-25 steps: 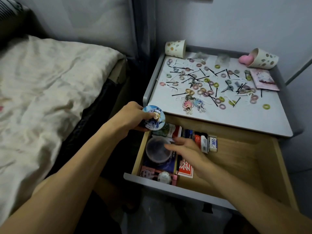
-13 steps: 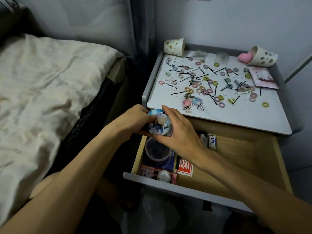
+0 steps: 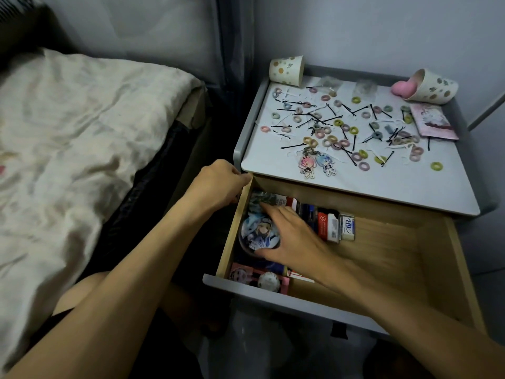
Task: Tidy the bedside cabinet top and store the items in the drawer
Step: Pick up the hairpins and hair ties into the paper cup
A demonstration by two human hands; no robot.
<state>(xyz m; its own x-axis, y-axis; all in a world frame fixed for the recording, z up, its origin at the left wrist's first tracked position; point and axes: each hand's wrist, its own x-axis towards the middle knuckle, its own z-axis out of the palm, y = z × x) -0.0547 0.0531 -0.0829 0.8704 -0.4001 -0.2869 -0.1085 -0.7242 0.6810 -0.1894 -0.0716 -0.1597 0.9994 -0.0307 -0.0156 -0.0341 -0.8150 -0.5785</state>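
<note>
Bedroom corner: bed (image 3: 82, 132) fills the left of the frame, grey bedside cabinet on the right, drawer (image 3: 273, 295) pulled open at lower right. My right hand (image 3: 295, 239) is down in the left part of the drawer, fingers (image 3: 276, 213) spread and curled round the rim of the round badge (image 3: 257, 231), thumb on its near edge. The badge sits low over other stuff there; whether it is already resting I cannot tell. My left hand (image 3: 216, 184) is at the drawer's back-left corner, curled, knuckles toward the camera. Cannot tell if it pinches the drawer wall or holds nothing.

Step, as I judge it: stowing the badge, one item in, most still to do. The cabinet top (image 3: 382, 187) still carries nearly everything:
- scattered hair ties (image 3: 436, 166)
- black bobby pins (image 3: 293, 146)
- two keychain charms (image 3: 307, 164) near the front edge
- a pink packet (image 3: 434, 121) at the right
- a paper cup (image 3: 287, 69) mouth-down at upper left
- a tipped cup (image 3: 431, 87) at upper right with a pink heart (image 3: 401, 88) at its mouth

Small boxes (image 3: 326, 224) line the drawer's back wall. Its right half is bare wood.

Next move: let go of the badge, lift clear, go for the charms, which are nearest. Ties and pins probably need sweeping into a pile or a cup. One-by-one pinching would be slow, and the pins lie flat.
</note>
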